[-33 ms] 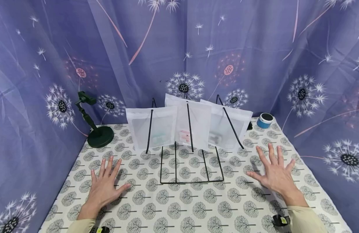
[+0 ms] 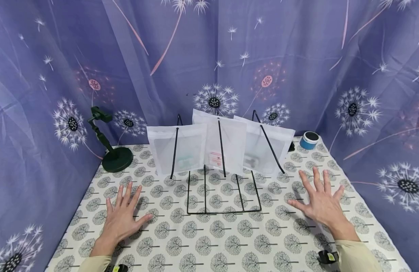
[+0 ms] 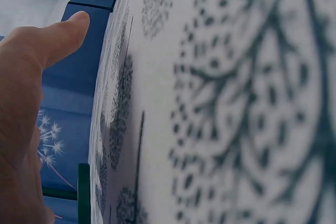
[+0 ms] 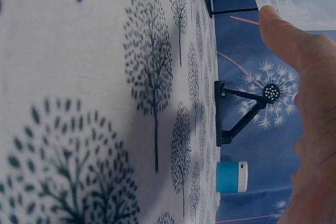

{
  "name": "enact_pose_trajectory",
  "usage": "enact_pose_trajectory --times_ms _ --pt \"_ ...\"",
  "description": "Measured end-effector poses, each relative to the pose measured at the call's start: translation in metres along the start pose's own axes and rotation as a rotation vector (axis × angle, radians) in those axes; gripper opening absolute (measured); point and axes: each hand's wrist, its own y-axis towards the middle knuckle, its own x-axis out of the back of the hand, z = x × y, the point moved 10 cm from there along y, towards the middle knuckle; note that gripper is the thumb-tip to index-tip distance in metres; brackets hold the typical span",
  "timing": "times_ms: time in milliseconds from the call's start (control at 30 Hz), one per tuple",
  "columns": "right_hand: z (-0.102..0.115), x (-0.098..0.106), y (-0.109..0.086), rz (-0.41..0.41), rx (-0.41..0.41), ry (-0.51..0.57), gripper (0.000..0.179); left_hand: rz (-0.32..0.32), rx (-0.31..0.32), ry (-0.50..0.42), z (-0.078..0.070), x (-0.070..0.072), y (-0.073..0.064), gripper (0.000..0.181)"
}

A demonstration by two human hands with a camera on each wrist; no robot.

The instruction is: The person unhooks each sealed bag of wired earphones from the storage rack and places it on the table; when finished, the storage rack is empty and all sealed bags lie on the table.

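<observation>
Fingers spread, my left hand (image 2: 120, 223) is held palm down over the left part of the patterned tablecloth (image 2: 202, 245), holding nothing. On the right side my right hand (image 2: 321, 204) is spread the same way, also with nothing in it. Between and beyond them a black wire rack (image 2: 223, 212) carries three frosted zip bags on its prongs. Something pale green shows through the left bag (image 2: 162, 147), a pink and white item through the middle bag (image 2: 230, 143), and a greyish item through the right bag (image 2: 269, 139).
A dark green stand (image 2: 117, 159) with a jointed arm is at the back left. At the back right stands a blue and white cylinder (image 2: 309, 141); a black folding stand (image 4: 244, 114) is beside it. Purple dandelion-print curtains (image 2: 281, 45) enclose the table's back and sides.
</observation>
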Motion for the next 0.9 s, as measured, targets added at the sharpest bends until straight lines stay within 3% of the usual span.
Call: enact_pose_trajectory --times_ms 467,900 --pt "0.005 -0.008 -0.006 0.032 0.029 0.02 0.106 0.02 -0.007 0.0 -0.002 -0.001 -0.001 0.106" --pt "0.025 -0.015 -0.006 0.073 0.095 0.036 0.106 0.008 -0.035 -0.046 -0.008 0.001 0.005 0.107"
